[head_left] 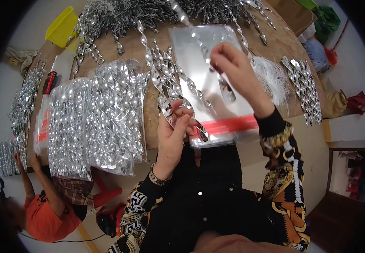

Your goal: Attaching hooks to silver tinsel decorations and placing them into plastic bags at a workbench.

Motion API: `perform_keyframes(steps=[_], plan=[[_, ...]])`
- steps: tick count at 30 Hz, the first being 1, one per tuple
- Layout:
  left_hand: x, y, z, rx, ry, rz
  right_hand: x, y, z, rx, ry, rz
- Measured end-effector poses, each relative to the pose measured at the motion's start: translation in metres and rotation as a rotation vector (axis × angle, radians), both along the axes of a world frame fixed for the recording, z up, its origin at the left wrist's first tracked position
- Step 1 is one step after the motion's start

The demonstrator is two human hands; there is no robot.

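My left hand is closed around the lower ends of several shiny silver twisted strips, which fan upward and away from me. My right hand pinches a single silver twisted strip, smeared by motion. Its lower end hangs below my fingers and its upper part reaches up past them. Beneath both hands lies a stack of clear plastic sleeves with a red band along the near edge. The right hand is above the stack; the left is at its near left corner.
Packed bags of silver spirals lie to the left. A tangled silver heap covers the far side, beside a yellow basket. White strings and more spirals are on the right. Another person works at the left edge.
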State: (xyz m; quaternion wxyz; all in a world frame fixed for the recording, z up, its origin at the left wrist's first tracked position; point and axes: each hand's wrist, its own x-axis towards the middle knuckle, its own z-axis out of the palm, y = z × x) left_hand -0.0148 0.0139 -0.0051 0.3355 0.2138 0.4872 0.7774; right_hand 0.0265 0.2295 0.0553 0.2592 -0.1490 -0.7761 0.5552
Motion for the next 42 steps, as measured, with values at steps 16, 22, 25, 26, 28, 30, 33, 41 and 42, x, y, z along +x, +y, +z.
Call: perform_keyframes(steps=[16,22,25,26,28,30,33,41,42], plan=[[-0.002,-0.01,0.018,-0.153,0.077,-0.02,0.06,-0.035,-0.027,-0.504,-0.01,-0.033],[0.0,-0.014,0.024,-0.264,0.122,-0.074,0.052,-0.036,-0.058,-0.381,-0.019,-0.101],[0.0,-0.021,0.019,-0.264,0.126,-0.074,0.048,-0.047,-0.05,-0.335,-0.119,-0.073],[0.001,-0.022,0.017,-0.248,0.122,-0.076,0.047,-0.051,-0.051,-0.328,-0.114,-0.061],[0.002,-0.023,0.015,-0.23,0.095,-0.061,0.046,-0.058,-0.05,-0.352,-0.12,-0.038],[0.003,-0.024,0.013,-0.209,0.067,-0.05,0.044,-0.063,-0.057,-0.356,-0.111,0.002],[-0.001,-0.028,0.007,-0.157,0.173,-0.01,0.043,-0.072,-0.057,-0.287,-0.088,0.084],[0.0,-0.037,-0.003,-0.367,0.55,0.096,0.045,-0.082,-0.051,-0.313,-0.083,0.106],[0.002,-0.039,-0.001,-0.399,0.664,0.115,0.047,-0.08,-0.048,-0.328,-0.1,0.109]])
